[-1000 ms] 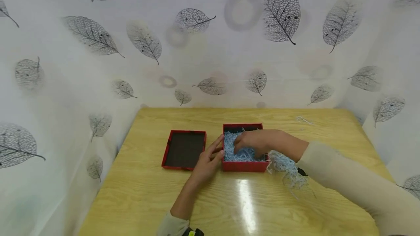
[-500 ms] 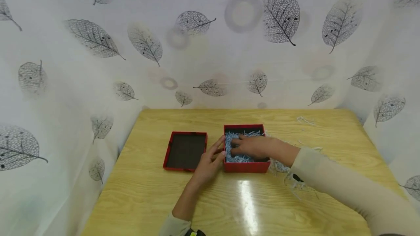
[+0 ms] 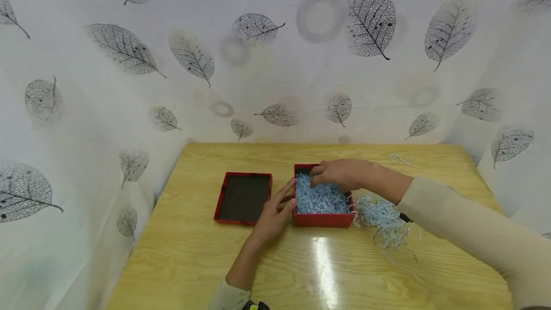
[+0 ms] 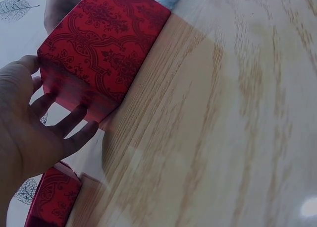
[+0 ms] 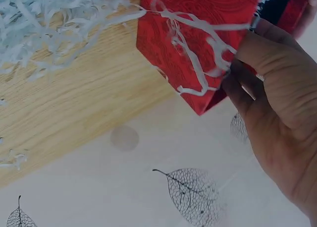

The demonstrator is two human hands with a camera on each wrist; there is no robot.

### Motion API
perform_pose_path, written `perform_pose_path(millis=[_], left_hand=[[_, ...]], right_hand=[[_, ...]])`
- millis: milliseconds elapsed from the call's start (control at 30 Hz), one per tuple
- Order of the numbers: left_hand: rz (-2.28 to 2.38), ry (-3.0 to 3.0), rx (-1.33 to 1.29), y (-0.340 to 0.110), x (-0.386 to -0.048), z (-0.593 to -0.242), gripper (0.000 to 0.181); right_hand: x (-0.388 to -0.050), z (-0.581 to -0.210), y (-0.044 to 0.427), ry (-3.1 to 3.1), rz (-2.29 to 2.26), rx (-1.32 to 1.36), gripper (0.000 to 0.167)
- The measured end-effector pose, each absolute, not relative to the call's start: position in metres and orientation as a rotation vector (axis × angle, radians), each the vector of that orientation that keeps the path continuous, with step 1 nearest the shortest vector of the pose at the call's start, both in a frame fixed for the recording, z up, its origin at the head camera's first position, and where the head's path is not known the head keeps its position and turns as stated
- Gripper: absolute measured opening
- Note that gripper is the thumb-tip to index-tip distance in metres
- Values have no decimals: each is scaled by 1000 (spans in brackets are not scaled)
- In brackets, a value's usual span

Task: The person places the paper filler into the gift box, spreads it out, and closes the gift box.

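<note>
A red patterned box [image 3: 324, 220] stands on the table, filled with pale blue shredded paper [image 3: 323, 200]. The left hand [image 3: 272, 214] has its fingers spread, their tips touching the box's left wall; in the left wrist view that hand [image 4: 34, 123] lies against the red side [image 4: 104, 43]. Over the box's back right part is the right hand [image 3: 344, 174], its fingers bent slightly over the paper. The right wrist view has this hand [image 5: 280, 98] at the box's rim beside the red wall [image 5: 198, 43], where white strands hang; whether it pinches anything cannot be told.
A shallow red-rimmed lid [image 3: 243, 197] with a dark inside lies left of the box. Loose shredded paper [image 3: 383, 219] is heaped to the right, partly by the right forearm. Some strands [image 3: 400, 159] lie near the table's back edge. Leaf-patterned cloth surrounds the table's back and sides.
The right hand has moved from the middle of the paper toward the box's back right, uncovering more of the filling. The left hand stays against the box.
</note>
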State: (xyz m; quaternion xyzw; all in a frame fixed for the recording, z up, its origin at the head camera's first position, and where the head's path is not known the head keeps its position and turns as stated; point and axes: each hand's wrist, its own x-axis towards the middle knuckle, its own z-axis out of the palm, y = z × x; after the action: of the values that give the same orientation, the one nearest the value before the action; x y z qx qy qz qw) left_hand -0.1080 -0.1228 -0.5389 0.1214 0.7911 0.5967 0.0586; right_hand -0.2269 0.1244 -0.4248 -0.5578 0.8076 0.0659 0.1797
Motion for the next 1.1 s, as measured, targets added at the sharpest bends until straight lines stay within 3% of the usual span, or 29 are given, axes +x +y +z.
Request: perform_pose_path(millis=[333, 533, 700, 867, 1100], left_hand=[[1793, 2383, 393, -117, -108, -542, 58], [1796, 2377, 372, -116, -107, -519, 58], [1794, 2370, 404, -116, -102, -503, 57], [1821, 2361, 369, -117, -105, -524, 59], [1835, 2414, 383, -122, -110, -541, 59]], right_hand=[[-226, -467, 114, 2273, 323, -1589, 68], [-227, -478, 110, 2332, 308, -1554, 69], [-226, -461, 116, 2351, 244, -1572, 67], [-221, -431, 134, 2386, 10, -1591, 66], [-226, -411, 209, 2476, -554, -1300, 80]])
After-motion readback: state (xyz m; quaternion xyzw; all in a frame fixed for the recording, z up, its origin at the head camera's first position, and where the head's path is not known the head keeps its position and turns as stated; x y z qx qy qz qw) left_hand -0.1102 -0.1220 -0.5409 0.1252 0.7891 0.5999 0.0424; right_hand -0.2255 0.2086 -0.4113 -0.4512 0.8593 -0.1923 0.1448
